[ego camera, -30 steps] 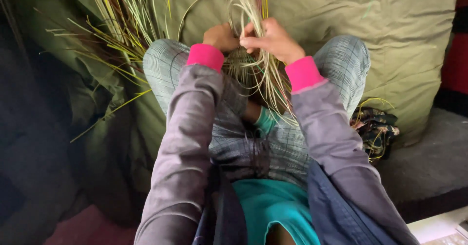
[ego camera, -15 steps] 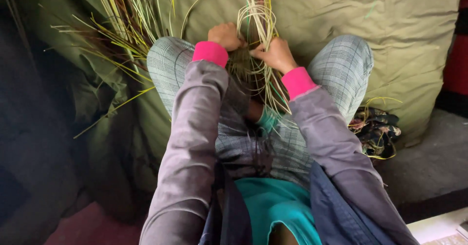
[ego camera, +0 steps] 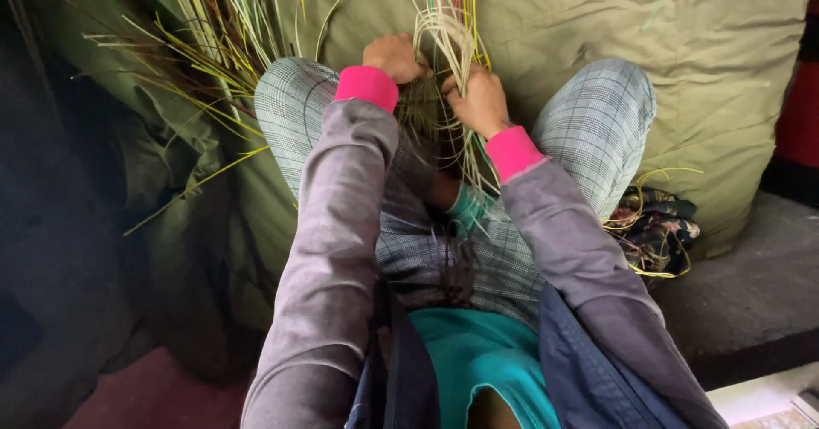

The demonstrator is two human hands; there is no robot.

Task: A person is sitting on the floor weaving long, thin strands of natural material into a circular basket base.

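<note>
My left hand [ego camera: 392, 56] and my right hand [ego camera: 478, 98] are both closed around a bunch of thin pale grass strands [ego camera: 444, 37] held between my raised knees. The strands rise from my fists toward the top of the view, and loose ends hang down below my hands [ego camera: 473, 169]. A darker woven part [ego camera: 420, 109] sits between my wrists, partly hidden by my hands. I wear grey sleeves with pink cuffs and checked trousers [ego camera: 597, 122].
A large pile of loose yellow-green and brown strands [ego camera: 209, 45] lies to the left on an olive cloth [ego camera: 640, 28]. A dark patterned cloth with a few strands [ego camera: 653, 228] sits by my right knee. A grey ledge [ego camera: 751, 292] runs at right.
Both hands have shifted down and closer together on the strand bunch, and my right hand has dropped lower than my left.
</note>
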